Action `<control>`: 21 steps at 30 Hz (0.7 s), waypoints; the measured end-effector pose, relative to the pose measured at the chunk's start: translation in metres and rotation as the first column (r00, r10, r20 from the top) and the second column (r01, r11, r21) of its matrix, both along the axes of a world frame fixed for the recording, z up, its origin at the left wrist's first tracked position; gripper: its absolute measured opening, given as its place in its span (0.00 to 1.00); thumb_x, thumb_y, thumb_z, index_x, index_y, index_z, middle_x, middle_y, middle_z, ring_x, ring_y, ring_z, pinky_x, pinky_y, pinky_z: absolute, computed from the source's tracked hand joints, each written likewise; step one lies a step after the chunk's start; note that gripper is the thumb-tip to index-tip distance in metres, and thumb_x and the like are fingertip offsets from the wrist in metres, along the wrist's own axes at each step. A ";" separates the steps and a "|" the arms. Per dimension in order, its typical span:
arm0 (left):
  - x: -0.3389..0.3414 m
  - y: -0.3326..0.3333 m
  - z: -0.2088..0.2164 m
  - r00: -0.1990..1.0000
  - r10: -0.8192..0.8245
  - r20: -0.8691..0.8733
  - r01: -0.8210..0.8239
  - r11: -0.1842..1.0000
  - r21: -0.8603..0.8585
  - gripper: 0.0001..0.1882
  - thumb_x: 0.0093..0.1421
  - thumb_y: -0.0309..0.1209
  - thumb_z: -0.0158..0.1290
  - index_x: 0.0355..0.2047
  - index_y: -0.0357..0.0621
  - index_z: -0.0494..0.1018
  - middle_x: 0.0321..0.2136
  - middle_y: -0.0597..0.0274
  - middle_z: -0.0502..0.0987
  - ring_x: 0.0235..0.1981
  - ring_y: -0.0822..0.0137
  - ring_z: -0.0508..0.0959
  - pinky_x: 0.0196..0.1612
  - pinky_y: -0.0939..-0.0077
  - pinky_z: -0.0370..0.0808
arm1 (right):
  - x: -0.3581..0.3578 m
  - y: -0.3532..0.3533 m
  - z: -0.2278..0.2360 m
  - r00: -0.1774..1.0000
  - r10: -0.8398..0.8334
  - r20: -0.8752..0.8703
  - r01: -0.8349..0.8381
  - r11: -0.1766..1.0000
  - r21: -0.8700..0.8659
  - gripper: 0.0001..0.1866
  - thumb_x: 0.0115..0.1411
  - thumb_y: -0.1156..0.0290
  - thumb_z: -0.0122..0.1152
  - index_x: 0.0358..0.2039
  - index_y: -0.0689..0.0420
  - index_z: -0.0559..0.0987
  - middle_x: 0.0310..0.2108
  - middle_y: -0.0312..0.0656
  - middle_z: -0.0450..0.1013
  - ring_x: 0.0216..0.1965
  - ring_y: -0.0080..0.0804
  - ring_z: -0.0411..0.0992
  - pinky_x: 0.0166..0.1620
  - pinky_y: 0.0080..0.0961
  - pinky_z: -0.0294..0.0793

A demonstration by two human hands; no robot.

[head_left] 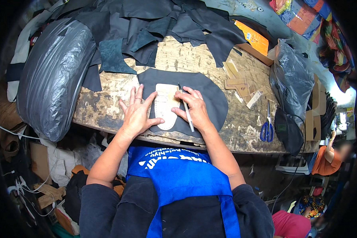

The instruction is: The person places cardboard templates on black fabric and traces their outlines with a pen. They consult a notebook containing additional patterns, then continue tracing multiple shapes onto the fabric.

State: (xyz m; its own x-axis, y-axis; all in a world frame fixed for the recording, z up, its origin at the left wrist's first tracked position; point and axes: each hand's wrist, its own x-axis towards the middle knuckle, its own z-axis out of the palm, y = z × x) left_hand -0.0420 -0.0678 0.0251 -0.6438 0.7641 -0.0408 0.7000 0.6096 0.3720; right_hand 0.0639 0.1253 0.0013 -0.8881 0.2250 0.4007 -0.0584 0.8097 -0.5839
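A pale, tapered template (166,105) with a dotted edge lies on a piece of black leather (215,95) at the table's near edge. Fingers spread, my left hand (139,109) rests flat on the leather, its thumb and index finger touching the template's left side. My right hand (196,109) is at the template's right side, thumb and index fingertip against it. A slim pen (188,115) is tucked in that hand, slanting across the fingers; exactly how they grip it is partly hidden.
Blue-handled scissors (267,131) and small card patterns (238,85) lie right on the worn wooden table (178,53). Black leather pieces (119,31) pile at the back. A plastic-wrapped bundle (55,75) stands left; an orange box (254,39) and grey plastic bag (291,71) stand right.
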 end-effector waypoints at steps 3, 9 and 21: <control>-0.003 -0.005 -0.010 0.998 0.070 -0.007 -0.069 0.996 0.052 0.58 0.32 0.61 0.65 0.63 0.52 0.58 0.63 0.38 0.50 0.67 0.43 0.45 0.58 0.26 0.36 | 0.000 -0.001 0.000 1.000 -0.006 0.004 0.006 0.999 -0.039 0.22 0.43 0.61 0.72 0.39 0.54 0.79 0.41 0.40 0.77 0.55 0.46 0.66 0.58 0.43 0.58; -0.003 -0.009 -0.022 0.993 0.109 0.037 -0.113 0.982 0.154 0.64 0.30 0.62 0.65 0.64 0.45 0.52 0.63 0.38 0.51 0.67 0.45 0.46 0.60 0.29 0.35 | 0.000 -0.001 0.000 1.000 0.002 0.001 -0.002 0.999 -0.047 0.22 0.42 0.61 0.72 0.39 0.54 0.79 0.41 0.40 0.77 0.55 0.46 0.66 0.58 0.43 0.58; 0.001 -0.008 -0.014 0.995 0.103 0.014 -0.104 0.984 0.148 0.57 0.34 0.57 0.67 0.64 0.55 0.55 0.63 0.39 0.52 0.67 0.45 0.47 0.60 0.28 0.37 | -0.001 -0.001 0.000 1.000 0.009 -0.002 -0.009 1.000 -0.008 0.23 0.43 0.60 0.72 0.40 0.54 0.79 0.41 0.40 0.77 0.54 0.46 0.66 0.57 0.41 0.59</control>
State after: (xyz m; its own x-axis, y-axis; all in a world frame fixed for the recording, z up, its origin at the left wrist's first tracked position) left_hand -0.0412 -0.0757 0.0107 -0.7200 0.6911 0.0633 0.6330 0.6166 0.4681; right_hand 0.0632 0.1246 0.0010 -0.8894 0.2204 0.4005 -0.0663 0.8046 -0.5901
